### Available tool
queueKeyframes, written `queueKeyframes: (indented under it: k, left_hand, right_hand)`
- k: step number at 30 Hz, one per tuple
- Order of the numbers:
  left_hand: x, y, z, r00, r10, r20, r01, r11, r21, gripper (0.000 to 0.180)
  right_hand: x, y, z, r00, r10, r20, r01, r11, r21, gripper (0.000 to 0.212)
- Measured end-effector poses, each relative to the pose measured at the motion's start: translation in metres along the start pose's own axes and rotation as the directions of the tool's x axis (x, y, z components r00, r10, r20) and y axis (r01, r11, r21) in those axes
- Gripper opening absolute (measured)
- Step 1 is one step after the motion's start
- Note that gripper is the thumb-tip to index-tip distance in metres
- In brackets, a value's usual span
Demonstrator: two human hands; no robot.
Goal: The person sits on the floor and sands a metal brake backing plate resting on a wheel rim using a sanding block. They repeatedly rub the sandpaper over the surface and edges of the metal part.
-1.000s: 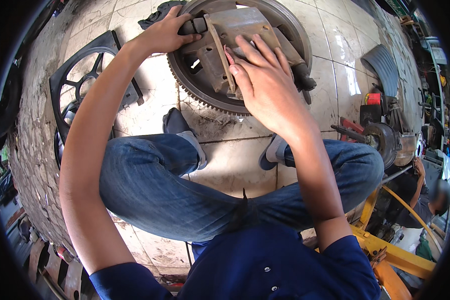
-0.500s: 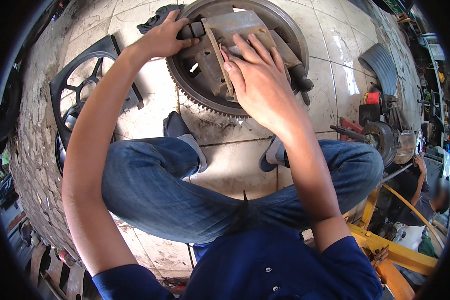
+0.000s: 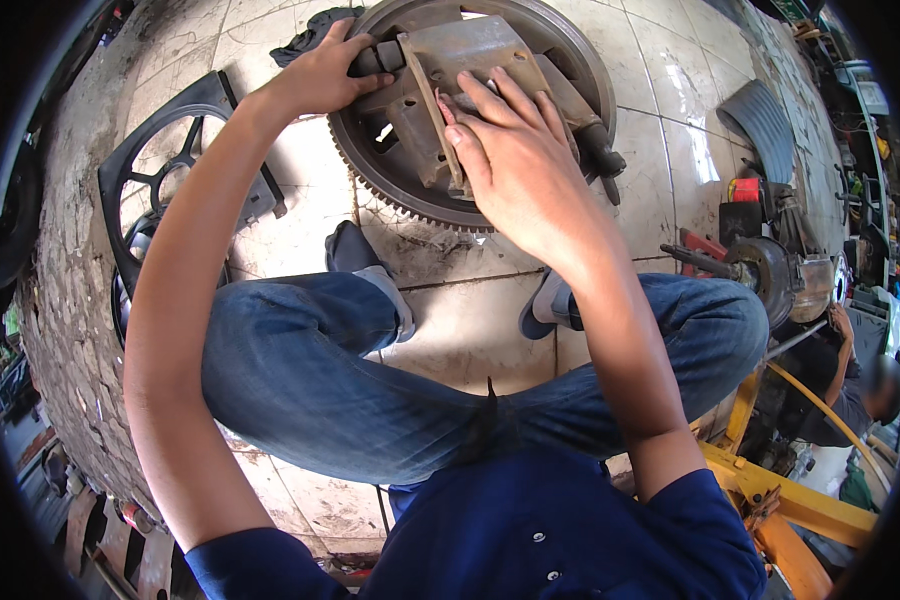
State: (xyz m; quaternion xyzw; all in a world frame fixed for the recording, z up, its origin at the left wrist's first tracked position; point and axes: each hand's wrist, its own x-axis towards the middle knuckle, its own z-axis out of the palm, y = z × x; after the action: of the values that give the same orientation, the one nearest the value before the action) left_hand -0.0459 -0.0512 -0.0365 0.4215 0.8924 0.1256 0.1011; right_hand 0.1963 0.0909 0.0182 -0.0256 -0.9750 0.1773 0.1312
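Observation:
A rusty metal bracket [image 3: 467, 42] with raised side plates lies on a large toothed flywheel [image 3: 592, 75] on the floor in front of me. My left hand [image 3: 320, 76] is closed round the dark round end [image 3: 376, 59] at the bracket's left. Across the bracket's middle lies my right hand [image 3: 525, 160], its fingers stretched and slightly apart, its thumb along the near plate. A small reddish scrap [image 3: 445, 106] shows beside that thumb; most of it is hidden, and I cannot tell what it is. Another dark round end [image 3: 602, 158] sticks out at the bracket's right.
Left on the tiles stands a black fan shroud [image 3: 110, 205]; a dark cloth [image 3: 315, 35] lies behind the left hand. To the right are a ribbed grey sheet [image 3: 758, 120] and greasy machine parts [image 3: 760, 270]. A yellow frame [image 3: 790, 495] and another person [image 3: 840, 400] are at lower right.
The bracket and flywheel sit slightly further left and up in the picture. Both hands keep nearly the same hold, and the right fingers have shifted a little left with the bracket.

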Motion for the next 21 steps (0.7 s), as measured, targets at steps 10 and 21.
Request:
queueKeyframes:
  k: [10, 21]
  left_hand:
    - [0.006, -0.016, 0.003, 0.999, 0.041, -0.012, -0.040, 0.999, 0.029, 0.074]
    - [0.002, -0.005, -0.004, 0.999, 0.046, 0.008, -0.045, 0.998, -0.044, 0.074]
  right_hand:
    - [0.044, 0.018, 0.029, 0.995, -0.036, -0.097, 0.040, 0.999, 0.036, 0.042]
    - [0.022, 0.006, 0.015, 0.999, -0.008, -0.046, 0.008, 1.000, -0.002, 0.038]
